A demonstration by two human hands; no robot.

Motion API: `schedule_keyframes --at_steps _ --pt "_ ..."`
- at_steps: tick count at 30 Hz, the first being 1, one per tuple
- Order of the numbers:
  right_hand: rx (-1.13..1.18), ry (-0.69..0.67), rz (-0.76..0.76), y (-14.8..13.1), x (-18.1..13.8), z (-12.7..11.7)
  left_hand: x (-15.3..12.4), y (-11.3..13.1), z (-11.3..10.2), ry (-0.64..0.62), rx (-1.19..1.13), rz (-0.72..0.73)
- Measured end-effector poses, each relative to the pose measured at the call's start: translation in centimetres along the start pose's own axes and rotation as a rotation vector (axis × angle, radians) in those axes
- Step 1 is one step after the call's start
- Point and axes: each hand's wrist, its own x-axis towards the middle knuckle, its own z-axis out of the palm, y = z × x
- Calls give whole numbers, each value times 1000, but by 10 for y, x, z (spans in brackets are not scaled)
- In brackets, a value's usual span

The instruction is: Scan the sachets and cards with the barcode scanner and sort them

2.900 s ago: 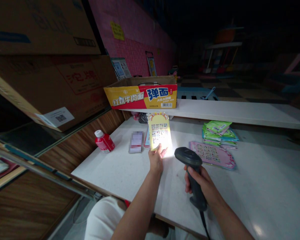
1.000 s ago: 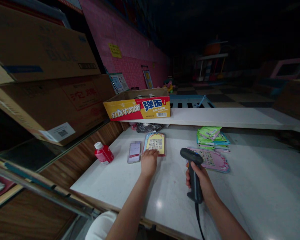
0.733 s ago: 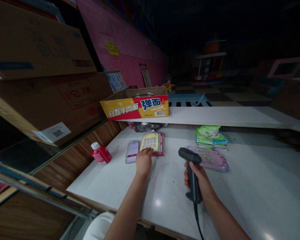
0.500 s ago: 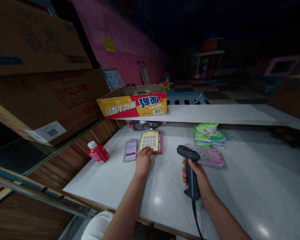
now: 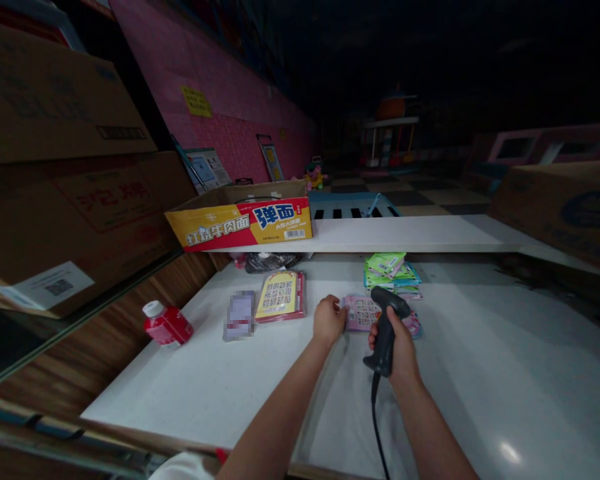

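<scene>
Far L of our L hand (image 5: pixel 330 319) we've two brown boxes (image 5: pixel 115 190) stacked, upper one marked BLUE, lower w/ red print & a white label. Nearer, but well left of the same hand, a red bottle (image 5: pixel 169 327) w/ white cap stands on our white counter (image 5: pixel 480 373). Next along, btw bottle & hand, a phone-like slab (image 5: pixel 240 313), its face pixelated. Beyond it, fwd & left of our L hand, a yellow/red carton (image 5: pixel 247 223) sits on the white ledge (image 5: pixel 410 233), a dark bag (image 5: pixel 273 262) just below.

Near L of our L hand lies the yellow card stack (image 5: pixel 277 297), red edge showing at its R side. Our L hand is low over the counter, fingers curled, tips at the L edge of the pink card (image 5: pixel 361 312); can't tell if they pinch it or only touch. The pink card lies flat btw our hands, partly hidden behind the scanner (image 5: pixel 385 333). Our R hand (image 5: pixel 403 341) is wrapped round the scanner's handle, head up, black cord (image 5: pixel 375 420) trailing down toward us. Green packets (image 5: pixel 386 267) are piled fwd of both hands, past the pink card. Far R of our R hand, another carton (image 5: pixel 560 210), dim.
</scene>
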Motion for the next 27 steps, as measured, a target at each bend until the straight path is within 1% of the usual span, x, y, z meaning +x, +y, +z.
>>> schedule_keyframes --at_steps 2,5,9,12,16,18,20,22,24,25,27 --pt "17 22 17 -2 4 -3 4 8 9 -9 54 -92" --pt "30 35 39 -3 6 -5 7 9 13 -54 104 -127" --pt "45 25 47 -2 6 -6 10 2 10 -74 -6 -147" --pt "52 8 47 -2 6 -6 8 2 8 -63 -54 -177" --pt "48 -22 56 -2 5 -5 2 17 8 -29 81 -186" --pt "51 -29 52 -2 4 -5 0 23 8 -49 158 -185" --pt "59 -22 50 -3 3 -4 1 24 8 -83 173 -175" --pt "65 -14 57 -3 3 -4 4 21 7 -93 126 -165" --pt "67 -9 68 -3 3 -4 7 15 5 -70 43 -172" --pt "69 -13 68 -3 3 -4 9 13 3 -41 -19 -192" --pt "74 -35 66 -4 2 -3 12 10 -2 -18 -248 -309"
